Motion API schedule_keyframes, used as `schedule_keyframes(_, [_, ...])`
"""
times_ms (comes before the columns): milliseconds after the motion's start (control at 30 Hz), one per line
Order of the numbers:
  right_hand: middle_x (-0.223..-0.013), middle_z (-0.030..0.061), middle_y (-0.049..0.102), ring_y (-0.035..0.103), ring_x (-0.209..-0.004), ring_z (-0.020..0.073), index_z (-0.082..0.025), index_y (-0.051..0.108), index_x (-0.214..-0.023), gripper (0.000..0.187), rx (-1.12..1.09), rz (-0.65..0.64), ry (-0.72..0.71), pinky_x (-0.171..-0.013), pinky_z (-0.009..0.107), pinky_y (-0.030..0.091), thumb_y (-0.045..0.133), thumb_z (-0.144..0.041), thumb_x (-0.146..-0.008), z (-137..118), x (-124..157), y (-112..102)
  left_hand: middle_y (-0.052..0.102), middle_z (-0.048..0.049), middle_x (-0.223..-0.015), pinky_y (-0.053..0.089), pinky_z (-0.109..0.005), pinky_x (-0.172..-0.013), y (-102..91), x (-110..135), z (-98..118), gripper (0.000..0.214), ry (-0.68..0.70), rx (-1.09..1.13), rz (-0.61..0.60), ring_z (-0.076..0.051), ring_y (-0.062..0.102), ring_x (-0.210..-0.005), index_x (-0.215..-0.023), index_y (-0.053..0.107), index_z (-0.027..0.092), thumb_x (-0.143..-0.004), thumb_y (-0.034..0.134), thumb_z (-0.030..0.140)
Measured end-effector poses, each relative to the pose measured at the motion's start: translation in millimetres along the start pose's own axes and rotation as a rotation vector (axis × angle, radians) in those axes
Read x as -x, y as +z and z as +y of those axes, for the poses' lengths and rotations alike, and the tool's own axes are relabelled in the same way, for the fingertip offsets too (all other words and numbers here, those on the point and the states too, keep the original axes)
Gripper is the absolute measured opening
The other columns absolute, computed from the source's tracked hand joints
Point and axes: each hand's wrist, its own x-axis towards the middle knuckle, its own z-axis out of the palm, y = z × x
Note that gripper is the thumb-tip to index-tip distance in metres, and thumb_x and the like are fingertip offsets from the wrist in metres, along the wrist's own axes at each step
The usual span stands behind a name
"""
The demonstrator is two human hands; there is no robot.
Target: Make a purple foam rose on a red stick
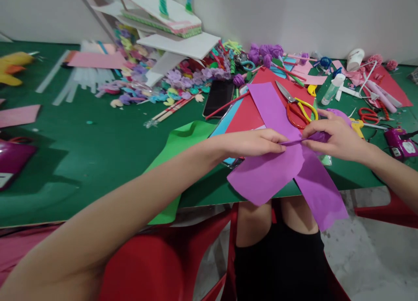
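Purple crepe-like paper [271, 170] hangs from my fingers over the table's front edge. My left hand [257, 142] pinches its upper edge, where the paper narrows into a thin fold. My right hand [336, 133] closes on the gathered end of the same fold, a short way to the right. A second purple strip [321, 196] droops below toward my lap, and another strip [266, 101] lies behind my hands on red sheets [238, 122]. Scissors with red and yellow handles [295, 107] rest just beyond my right hand, blades pointing away.
A green sheet [183, 148] overhangs the table edge at left. Behind lie a black phone [218, 96], many felt-like flowers [183, 81] and a white layered board structure [183, 42]. At right are a glue bottle [333, 90], red-handled scissors [369, 115] and a purple device [400, 142].
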Motion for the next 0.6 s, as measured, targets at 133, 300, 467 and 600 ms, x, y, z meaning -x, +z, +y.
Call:
schedule_keyframes(133, [-0.072,-0.0036,0.068,0.061,-0.066,0.0144,-0.024,0.062,-0.085,0.017,0.217,0.052,-0.159,-0.104,0.058,0.026,0.046,-0.023,-0.086,1,3,5,0.067,-0.0034,-0.085,0.041,-0.02,-0.056,-4.4,0,3,0.034,-0.224,0.475,-0.254,-0.01,0.057,-0.062,-0.105,0.063,0.015,-0.08,0.043,0.027])
schedule_keyframes(300, [-0.08,-0.0029,0.071,0.066,-0.075,0.0134,-0.021,0.063,-0.081,0.025,0.369,0.147,-0.427,-0.107,0.057,0.026,0.041,-0.014,-0.09,1,5,5,0.062,0.0011,-0.077,0.04,-0.019,-0.06,-6.7,0,3,0.032,-0.287,0.602,-0.271,-0.01,0.054,-0.065,-0.099,0.065,0.017,-0.071,0.057,0.029])
schedule_keyframes(467, [-0.083,-0.0022,0.073,0.067,-0.081,0.0129,-0.022,0.062,-0.081,0.022,0.482,0.224,-0.597,-0.102,0.046,0.04,0.046,-0.01,-0.089,1,6,1,0.059,0.0014,-0.073,0.038,-0.02,-0.06,-1.1,-3,3,0.025,-0.25,0.694,-0.204,-0.009,0.051,-0.066,-0.082,0.063,0.015,-0.074,0.06,0.039])
schedule_keyframes(600, [-0.08,-0.0043,0.071,0.066,-0.076,0.0115,-0.024,0.061,-0.08,0.022,0.444,0.147,-0.501,-0.097,0.043,0.044,0.043,-0.016,-0.091,-1,6,2,0.054,0.0039,-0.064,0.035,-0.018,-0.055,5.1,-6,1,0.019,-0.199,0.702,-0.164,-0.006,0.047,-0.058,-0.079,0.06,0.015,-0.075,0.06,0.033])
